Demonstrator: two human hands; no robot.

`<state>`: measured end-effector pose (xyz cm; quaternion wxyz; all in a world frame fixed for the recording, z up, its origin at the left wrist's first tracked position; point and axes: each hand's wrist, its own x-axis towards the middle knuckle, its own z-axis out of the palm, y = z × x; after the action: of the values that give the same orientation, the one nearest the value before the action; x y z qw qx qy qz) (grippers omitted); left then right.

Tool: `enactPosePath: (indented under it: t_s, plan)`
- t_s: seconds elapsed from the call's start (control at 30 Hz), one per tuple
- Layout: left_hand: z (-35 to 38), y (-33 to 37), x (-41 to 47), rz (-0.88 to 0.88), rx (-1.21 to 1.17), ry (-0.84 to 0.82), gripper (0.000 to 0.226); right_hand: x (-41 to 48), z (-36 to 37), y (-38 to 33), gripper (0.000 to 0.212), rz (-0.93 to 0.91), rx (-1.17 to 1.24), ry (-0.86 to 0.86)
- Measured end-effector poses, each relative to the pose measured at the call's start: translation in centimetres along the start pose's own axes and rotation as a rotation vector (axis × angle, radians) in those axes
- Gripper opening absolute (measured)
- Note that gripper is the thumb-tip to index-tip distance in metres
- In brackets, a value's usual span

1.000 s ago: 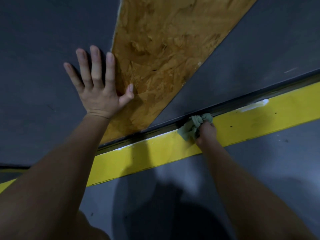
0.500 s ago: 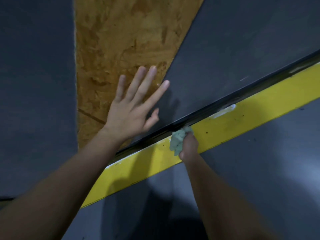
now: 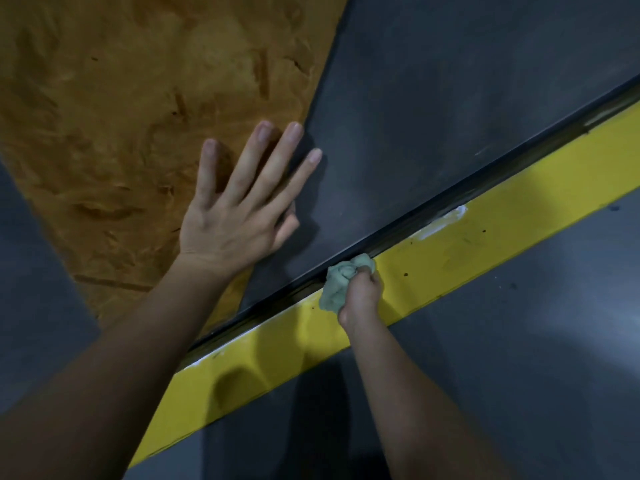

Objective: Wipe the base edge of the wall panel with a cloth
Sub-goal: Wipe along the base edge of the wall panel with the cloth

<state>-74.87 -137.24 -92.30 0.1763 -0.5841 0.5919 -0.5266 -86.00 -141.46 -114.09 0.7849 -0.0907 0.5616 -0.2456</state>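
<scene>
— Why is the left grip (image 3: pixel 235 216) flat, fingers spread, across the wooden board (image 3: pixel 138 116) and wall panel (image 3: pixel 450 116)?
— Bracing, likely. The right grip (image 3: pixel 360 296) bunches the cloth (image 3: pixel 337 284) against the panel's base edge (image 3: pixel 433 214), above the yellow strip (image 3: pixel 485 247).

Yellow stripe (image 3: pixel 485 258); grey floor (image 3: pixel 519 358)

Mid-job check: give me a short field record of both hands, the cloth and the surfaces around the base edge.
left hand: flat, fingers straight, across the seam of wood board and grey panel
right hand: grips the cloth
cloth: green, bunched, against the base edge, overlapping the yellow stripe
yellow stripe: on the floor along the edge
white smear: on the stripe, right of the cloth
</scene>
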Motion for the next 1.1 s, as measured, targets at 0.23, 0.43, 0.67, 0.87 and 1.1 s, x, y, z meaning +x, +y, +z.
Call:
enactPosePath:
  t_s: [0.23,0.43,0.67,0.87,1.1]
  plan:
    - [0.0,0.1,0.0,0.001,0.021,0.009,0.073,1.1,-1.5,-6.0,0.024,-0.09,-0.002,-0.026]
    - [0.0,0.4,0.1,-0.013,0.024,-0.004,0.073,0.9,-1.7,-4.0,0.029,-0.114,-0.061,-0.036]
    - [-0.4,0.0,0.3,-0.02,0.012,-0.029,0.072,0.3,-2.5,-5.0,0.021,-0.021,-0.035,-0.066]
    - [-0.9,-0.2,0.2,0.0,-0.009,-0.098,0.072,-0.7,-2.6,-6.1,0.024,0.032,-0.018,-0.11]
    - [-2.6,0.9,1.4,-0.031,-0.104,-0.256,0.076,-0.7,-3.6,-10.4,0.022,0.046,-0.037,-0.112]
